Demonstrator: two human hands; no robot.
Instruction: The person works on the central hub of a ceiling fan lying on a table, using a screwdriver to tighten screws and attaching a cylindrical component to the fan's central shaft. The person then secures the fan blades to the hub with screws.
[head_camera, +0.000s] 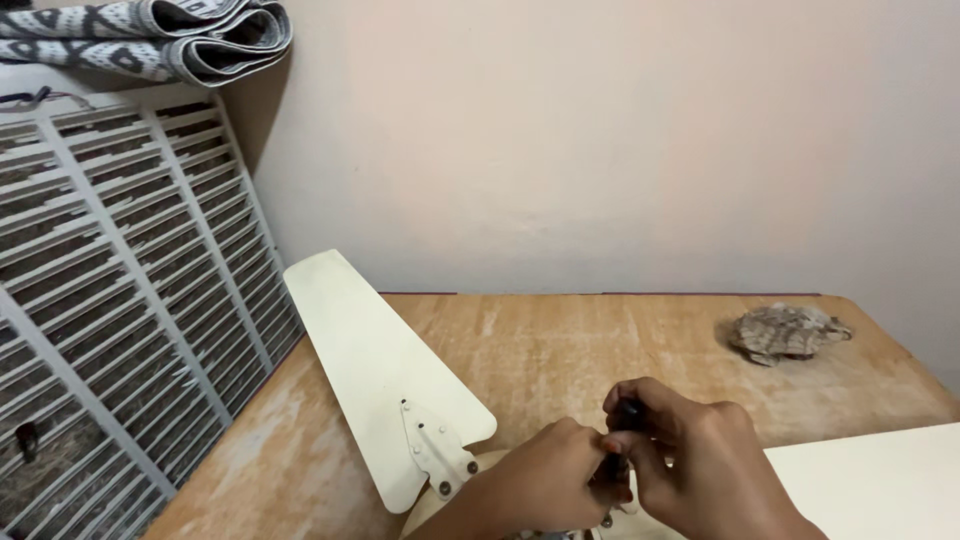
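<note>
A cream ceiling fan lies on the wooden table (560, 340). One fan blade (375, 370) points up and left from the hub, fixed by a bracket with screws (438, 455). A second blade (880, 480) reaches to the lower right. My left hand (545, 480) and my right hand (690, 460) meet over the hub at the bottom edge. Both pinch a small dark tool (622, 435) between their fingers; its tip is hidden behind the fingers. The hub itself is mostly covered by my hands.
A grey louvred panel (120, 300) leans at the left of the table. Rolled patterned mats (150, 35) rest on top of it. A crumpled brownish rag (785, 332) lies at the table's far right. A plain wall stands behind.
</note>
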